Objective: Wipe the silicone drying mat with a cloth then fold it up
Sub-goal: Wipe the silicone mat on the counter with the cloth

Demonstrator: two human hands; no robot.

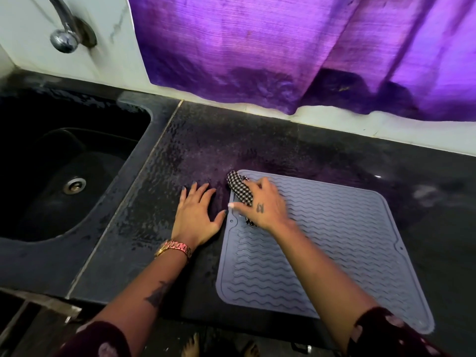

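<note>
A grey silicone drying mat (342, 243) with wavy ridges lies flat on the dark counter, right of centre. My right hand (265, 204) presses a black-and-white checked cloth (238, 188) onto the mat's far left corner, fingers closed over it. Part of the cloth sticks out past my fingers and a bit shows under the palm. My left hand (197, 215) rests flat on the counter just left of the mat, fingers spread, thumb touching the mat's left edge. A pink-gold watch sits on that wrist.
A black sink (64, 163) with a metal drain is sunk into the counter (180, 140) at the left, under a chrome tap (64, 34). A purple curtain (296, 47) hangs along the back wall. The counter's front edge runs below the mat.
</note>
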